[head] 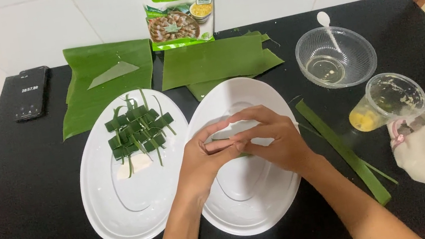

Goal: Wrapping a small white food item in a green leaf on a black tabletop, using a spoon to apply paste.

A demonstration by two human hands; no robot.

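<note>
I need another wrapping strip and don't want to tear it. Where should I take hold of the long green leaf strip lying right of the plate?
Probably best at the near end of the long leaf strip, from the right hand side. It lies flat on the black table, running diagonally away from the oval plate; pinch its two long edges.

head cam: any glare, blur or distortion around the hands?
Head view: even, soft light, faint shadows under the left hand and right hand; mild sheen on the white oval plate and clear bowl; hands slightly soft, the item between the fingertips unresolved; slight wide-angle bowing at the black table edges.
</note>
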